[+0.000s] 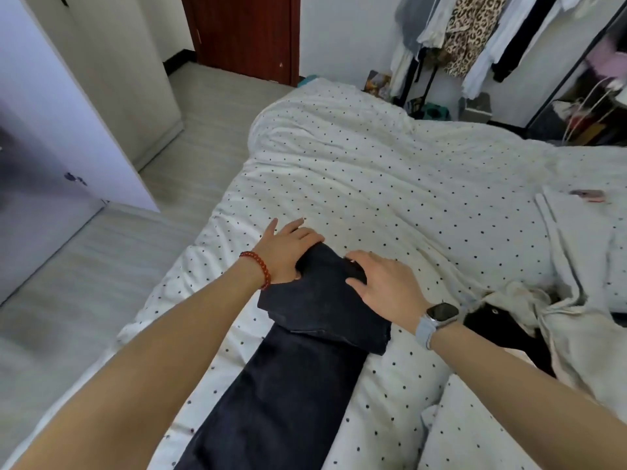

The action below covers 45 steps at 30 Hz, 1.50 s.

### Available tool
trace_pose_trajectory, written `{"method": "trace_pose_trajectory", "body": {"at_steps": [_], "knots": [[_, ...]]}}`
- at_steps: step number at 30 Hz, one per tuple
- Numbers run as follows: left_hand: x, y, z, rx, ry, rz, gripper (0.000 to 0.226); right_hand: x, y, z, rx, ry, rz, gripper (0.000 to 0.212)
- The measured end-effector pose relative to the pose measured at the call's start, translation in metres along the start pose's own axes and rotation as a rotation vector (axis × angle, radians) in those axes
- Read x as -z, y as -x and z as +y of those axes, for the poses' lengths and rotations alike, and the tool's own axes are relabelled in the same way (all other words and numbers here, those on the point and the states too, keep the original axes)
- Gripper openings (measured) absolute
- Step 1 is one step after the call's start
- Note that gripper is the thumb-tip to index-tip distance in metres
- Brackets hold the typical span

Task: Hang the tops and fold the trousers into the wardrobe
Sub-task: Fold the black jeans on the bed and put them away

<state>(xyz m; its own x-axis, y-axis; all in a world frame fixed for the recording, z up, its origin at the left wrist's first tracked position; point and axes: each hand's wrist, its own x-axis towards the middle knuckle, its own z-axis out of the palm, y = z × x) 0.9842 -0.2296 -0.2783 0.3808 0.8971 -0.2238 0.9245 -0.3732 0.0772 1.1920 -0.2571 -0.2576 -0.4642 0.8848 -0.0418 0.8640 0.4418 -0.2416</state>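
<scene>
Dark denim trousers lie lengthwise on a polka-dot duvet as a person folds them, the far end already doubled back over the legs. At left, a pale wardrobe door stands open beside the bed. The left hand, a red bead bracelet at its wrist, curls over the fold's far left corner, fingers tucked round the edge. The right hand, above a smartwatch, lies across the fold's right side with fingers bent at the cloth's edge; whether it grips or only presses cannot be told. The work appears to be mid-fold, with 1 turn made; the next move probably calls for another turn toward the waistband, keeping the edges square. Further right, pale garments wait in a heap and clothes hang on a rack. The waistband is cut off below the frame, and the wardrobe's interior is blurred.
</scene>
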Motion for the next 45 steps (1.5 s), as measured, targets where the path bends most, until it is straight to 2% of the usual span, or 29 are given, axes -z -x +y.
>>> {"method": "trace_pose_trajectory", "body": {"at_steps": [4, 7, 11, 15, 18, 20, 21, 24, 26, 28, 30, 33, 35, 36, 38, 41, 43, 45], "knots": [[-0.017, 0.029, -0.003, -0.085, -0.021, 0.214, 0.054, -0.008, 0.035, -0.014, 0.029, -0.245, -0.016, 0.044], [-0.039, 0.062, 0.002, -0.148, -0.074, 0.423, 0.059, -0.023, 0.068, -0.026, 0.101, -0.315, -0.005, 0.045], [-0.08, 0.118, 0.011, -0.147, -0.153, 0.569, 0.062, -0.05, 0.107, -0.049, 0.218, -0.383, -0.099, 0.049], [-0.117, 0.167, 0.018, -0.114, -0.205, 0.461, 0.053, -0.09, 0.135, -0.071, 0.348, -0.304, -0.249, 0.045], [-0.155, 0.206, 0.027, -0.086, -0.117, 0.183, 0.076, -0.108, 0.145, -0.069, 0.34, -0.286, -0.341, 0.047], [-0.172, 0.229, 0.034, 0.014, -0.014, 0.004, 0.083, -0.114, 0.146, -0.061, 0.291, -0.267, -0.226, 0.042], [-0.177, 0.237, 0.038, 0.082, 0.015, -0.052, 0.079, -0.117, 0.142, -0.058, 0.256, -0.244, -0.14, 0.04], [-0.179, 0.238, 0.056, 0.275, 0.166, -0.084, 0.047, -0.116, 0.114, -0.048, 0.034, -0.138, 0.01, 0.042], [-0.177, 0.232, 0.075, 0.333, 0.19, 0.026, 0.048, -0.112, 0.092, -0.039, -0.203, -0.174, -0.133, 0.052], [-0.184, 0.231, 0.091, 0.322, 0.176, 0.024, 0.058, -0.111, 0.074, -0.03, -0.41, -0.329, -0.344, 0.073], [-0.195, 0.236, 0.103, 0.308, 0.155, 0.038, 0.061, -0.114, 0.063, -0.024, -0.476, -0.311, -0.467, 0.085], [-0.204, 0.239, 0.103, 0.335, 0.143, 0.036, 0.059, -0.113, 0.051, -0.021, -0.476, -0.203, -0.603, 0.08], [-0.209, 0.241, 0.098, 0.329, 0.141, 0.028, 0.065, -0.106, 0.045, -0.023, -0.462, -0.274, -0.682, 0.071], [-0.21, 0.241, 0.098, 0.322, 0.15, 0.008, 0.071, -0.101, 0.044, -0.026, -0.455, -0.36, -0.691, 0.06], [-0.209, 0.242, 0.097, 0.311, 0.157, 0.03, 0.064, -0.094, 0.046, -0.036, -0.422, -0.466, -0.62, 0.038], [-0.189, 0.236, 0.09, 0.339, 0.217, 0.047, 0.048, -0.079, 0.049, -0.06, -0.323, -0.381, -0.386, 0.029], [-0.171, 0.228, 0.08, 0.354, 0.379, 0.097, 0.052, -0.061, 0.049, -0.077, -0.239, -0.252, -0.261, 0.026], [-0.149, 0.224, 0.069, 0.401, 0.66, 0.219, 0.056, -0.04, 0.048, -0.089, -0.14, -0.127, -0.135, 0.03]]}}
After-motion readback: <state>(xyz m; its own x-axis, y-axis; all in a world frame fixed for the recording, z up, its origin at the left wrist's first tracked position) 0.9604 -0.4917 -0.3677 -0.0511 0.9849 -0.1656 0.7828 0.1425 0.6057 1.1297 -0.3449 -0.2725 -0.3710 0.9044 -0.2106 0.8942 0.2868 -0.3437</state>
